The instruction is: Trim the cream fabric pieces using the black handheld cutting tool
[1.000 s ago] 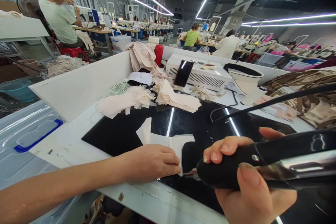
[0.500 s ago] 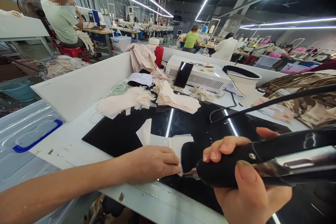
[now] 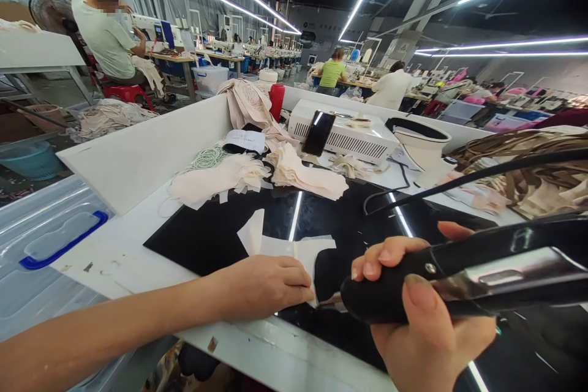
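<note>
My left hand [image 3: 264, 286] lies flat, palm down, on a pale fabric piece [image 3: 280, 249] that rests on a glossy black mat [image 3: 202, 239]. My right hand [image 3: 425, 324] grips a black tool with a metal jaw [image 3: 459, 272], its tip close to the fabric's near edge beside my left fingers. A black cable [image 3: 482, 176] runs from the tool toward the back of the table.
Stacks of cream fabric pieces [image 3: 257, 174] lie behind the mat. A white machine box [image 3: 353, 135] with a black phone [image 3: 318, 133] leaning on it, a red bottle [image 3: 276, 101] and a white bowl-shaped holder [image 3: 422, 138] stand further back. Other people work at distant tables.
Both hands stay in place. The view has shifted slightly, and the tool and my right hand sit a little lower and to the left.
</note>
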`<state>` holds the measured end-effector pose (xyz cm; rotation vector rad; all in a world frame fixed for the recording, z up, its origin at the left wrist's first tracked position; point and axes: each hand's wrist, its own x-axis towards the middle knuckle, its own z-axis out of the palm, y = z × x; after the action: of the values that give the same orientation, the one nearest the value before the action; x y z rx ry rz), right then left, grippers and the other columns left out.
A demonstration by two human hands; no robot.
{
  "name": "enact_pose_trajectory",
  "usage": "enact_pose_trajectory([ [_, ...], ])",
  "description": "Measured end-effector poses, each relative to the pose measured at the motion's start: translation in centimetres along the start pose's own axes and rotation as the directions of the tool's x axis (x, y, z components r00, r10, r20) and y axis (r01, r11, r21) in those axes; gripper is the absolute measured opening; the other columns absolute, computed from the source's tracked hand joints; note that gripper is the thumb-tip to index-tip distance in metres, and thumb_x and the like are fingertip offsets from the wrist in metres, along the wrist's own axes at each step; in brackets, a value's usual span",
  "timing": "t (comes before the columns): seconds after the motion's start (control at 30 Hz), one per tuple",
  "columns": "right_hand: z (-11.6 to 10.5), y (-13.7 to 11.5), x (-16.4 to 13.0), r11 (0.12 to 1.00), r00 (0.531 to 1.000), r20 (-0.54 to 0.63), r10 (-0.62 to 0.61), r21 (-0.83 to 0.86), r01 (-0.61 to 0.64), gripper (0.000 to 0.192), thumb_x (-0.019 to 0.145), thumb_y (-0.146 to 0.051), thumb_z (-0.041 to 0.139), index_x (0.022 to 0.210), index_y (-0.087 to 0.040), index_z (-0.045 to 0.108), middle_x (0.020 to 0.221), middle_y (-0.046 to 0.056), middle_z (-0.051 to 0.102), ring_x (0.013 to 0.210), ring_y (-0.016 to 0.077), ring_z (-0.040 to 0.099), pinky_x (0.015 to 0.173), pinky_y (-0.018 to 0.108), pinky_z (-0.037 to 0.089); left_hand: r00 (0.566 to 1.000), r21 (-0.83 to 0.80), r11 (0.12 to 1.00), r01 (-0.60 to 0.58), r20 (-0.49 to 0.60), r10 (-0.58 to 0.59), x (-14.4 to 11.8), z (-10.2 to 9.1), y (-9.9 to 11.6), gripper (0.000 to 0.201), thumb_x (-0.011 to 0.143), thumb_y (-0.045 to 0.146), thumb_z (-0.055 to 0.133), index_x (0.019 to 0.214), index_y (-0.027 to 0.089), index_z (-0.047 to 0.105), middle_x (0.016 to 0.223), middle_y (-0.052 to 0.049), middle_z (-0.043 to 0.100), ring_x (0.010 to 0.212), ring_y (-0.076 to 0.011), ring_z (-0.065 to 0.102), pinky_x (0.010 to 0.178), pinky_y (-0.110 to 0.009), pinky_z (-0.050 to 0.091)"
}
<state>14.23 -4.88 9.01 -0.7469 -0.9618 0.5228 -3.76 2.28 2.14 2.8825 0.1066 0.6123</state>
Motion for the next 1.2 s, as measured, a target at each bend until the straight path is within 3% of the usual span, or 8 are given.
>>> enact_pose_trajectory([
  [0.33, 0.37, -0.39, 0.57, 1.000, 0.998, -0.060, -0.003, 0.003, 0.003, 0.051, 0.079, -0.029, 0.086, 0.122, -0.028, 0.060, 0.074, -0.006, 0.068, 0.055, 0.0149, 0.060, 0.050, 0.030, 0.058, 1.000, -0.007, 1.000, 0.008, -0.023, -0.008, -0.21, 0.28, -0.06, 0.031, 0.101, 0.000, 0.048, 0.121, 0.012, 0.068, 0.110, -0.009, 0.073, 0.109, -0.0205, 0.066, 0.100, -0.029, 0.056],
  [1.2, 0.26, -0.07, 0.12, 1.000, 0.999, -0.033, 0.007, 0.001, -0.007, 0.048, 0.083, -0.025, 0.082, 0.125, -0.028, 0.060, 0.076, -0.004, 0.068, 0.057, 0.0156, 0.061, 0.050, 0.032, 0.058, 1.000, -0.015, 1.000, 0.006, -0.026, -0.006, -0.02, 0.20, 0.16, 0.029, 0.104, 0.001, 0.046, 0.120, 0.012, 0.068, 0.110, -0.009, 0.073, 0.108, -0.0206, 0.066, 0.099, -0.028, 0.055],
])
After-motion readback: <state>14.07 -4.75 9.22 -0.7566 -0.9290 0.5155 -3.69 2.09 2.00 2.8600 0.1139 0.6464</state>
